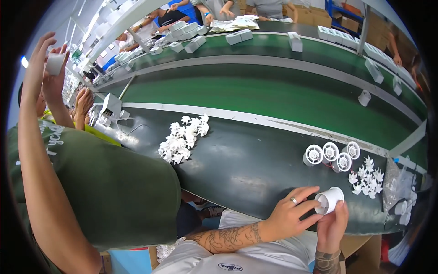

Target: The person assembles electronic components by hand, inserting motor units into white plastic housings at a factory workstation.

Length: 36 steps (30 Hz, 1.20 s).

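Dark, glossy tabletop [255, 160] curving along a green conveyor belt [273, 98], a pale strip dividing the two. Heaped on the tabletop at centre-left, a pile of small white fan impellers [182, 139]; further left, a white boxy device [111, 106] with a trailing cord. Toward the right edge, four round white fan housings [332, 156] clustered together, touching, with a smaller scatter of white impellers [366, 176] just beside them and crumpled clear plastic bags [396, 180] beyond. On the belt itself, one lone white housing [364, 97]. On the far green lane, white cartons [239, 36] spaced along its length.
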Each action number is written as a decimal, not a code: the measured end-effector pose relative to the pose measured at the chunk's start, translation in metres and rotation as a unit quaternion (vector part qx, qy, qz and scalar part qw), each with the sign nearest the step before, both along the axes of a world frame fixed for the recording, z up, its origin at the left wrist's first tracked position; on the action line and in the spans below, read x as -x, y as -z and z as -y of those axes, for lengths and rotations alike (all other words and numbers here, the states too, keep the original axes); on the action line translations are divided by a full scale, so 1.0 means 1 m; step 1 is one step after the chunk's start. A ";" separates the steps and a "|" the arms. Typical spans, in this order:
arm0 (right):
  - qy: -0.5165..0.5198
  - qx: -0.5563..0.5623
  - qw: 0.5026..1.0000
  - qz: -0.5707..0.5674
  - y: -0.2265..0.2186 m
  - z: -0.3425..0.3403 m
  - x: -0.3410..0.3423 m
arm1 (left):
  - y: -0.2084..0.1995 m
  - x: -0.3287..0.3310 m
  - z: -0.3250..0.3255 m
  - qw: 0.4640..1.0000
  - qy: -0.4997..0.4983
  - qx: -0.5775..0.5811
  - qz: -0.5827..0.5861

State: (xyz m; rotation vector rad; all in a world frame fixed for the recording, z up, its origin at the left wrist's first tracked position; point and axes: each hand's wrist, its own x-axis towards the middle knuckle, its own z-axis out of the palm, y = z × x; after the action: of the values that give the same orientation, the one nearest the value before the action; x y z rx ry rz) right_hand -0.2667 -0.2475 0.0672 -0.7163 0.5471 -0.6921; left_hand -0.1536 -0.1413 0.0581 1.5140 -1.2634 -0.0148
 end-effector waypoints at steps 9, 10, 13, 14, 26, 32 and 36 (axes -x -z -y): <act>0.079 0.279 0.956 -0.035 0.021 -0.011 -0.010 | -0.005 0.001 -0.016 0.962 0.082 -0.002 -0.259; 0.069 0.248 0.966 -0.026 0.020 -0.011 -0.010 | -0.004 0.001 -0.018 0.963 0.078 -0.001 -0.259; 0.045 0.174 0.984 -0.013 0.008 -0.015 -0.010 | -0.003 -0.003 -0.023 0.993 0.040 0.003 -0.110; 0.031 0.129 0.991 -0.005 0.004 -0.016 -0.009 | -0.004 -0.006 -0.024 0.993 0.040 0.003 -0.111; 0.021 0.097 0.995 0.014 -0.004 -0.020 -0.002 | -0.004 0.000 -0.027 0.990 0.007 -0.045 -0.134; -0.009 0.064 0.997 0.048 0.012 -0.021 -0.002 | -0.013 0.004 -0.033 0.988 0.078 -0.037 -0.131; -0.002 -0.002 0.999 0.047 -0.003 -0.014 0.000 | -0.008 -0.003 -0.026 0.974 0.047 -0.100 -0.197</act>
State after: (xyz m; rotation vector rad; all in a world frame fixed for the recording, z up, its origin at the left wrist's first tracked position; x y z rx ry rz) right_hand -0.2664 -0.2334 0.0707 -0.6779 0.4613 -0.7177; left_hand -0.1504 -0.1151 0.0665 1.5271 -1.0319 -0.4941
